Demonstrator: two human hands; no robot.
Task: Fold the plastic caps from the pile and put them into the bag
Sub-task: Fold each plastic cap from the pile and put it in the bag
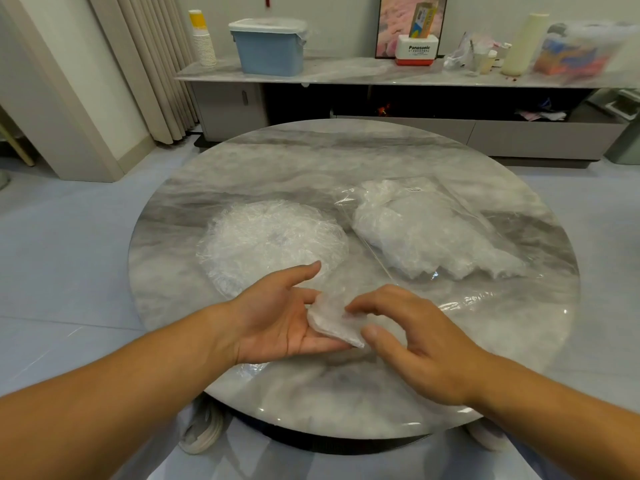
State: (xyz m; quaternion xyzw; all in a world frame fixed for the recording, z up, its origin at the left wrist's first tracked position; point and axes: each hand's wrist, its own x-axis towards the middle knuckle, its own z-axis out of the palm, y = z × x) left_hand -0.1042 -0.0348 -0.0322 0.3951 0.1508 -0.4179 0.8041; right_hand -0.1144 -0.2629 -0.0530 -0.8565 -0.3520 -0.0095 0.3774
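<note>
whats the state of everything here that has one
left hand, open, palm up, cap on fingers
right hand, fingers curled, tips on cap, grip unclear
cap, folded, between hands
pile, loose, unfolded
bag, flat, holding folded caps
bin, lid on

- The word "Panasonic" is on a small white and red box [416, 51] on the long shelf [346, 72].
- The bag [433, 216] has a tiny label, too small to read.

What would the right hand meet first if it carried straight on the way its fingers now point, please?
The folded plastic cap lying across the fingers of the left hand. The fingertips of the right hand sit right at it, though whether they already touch is unclear.
</note>
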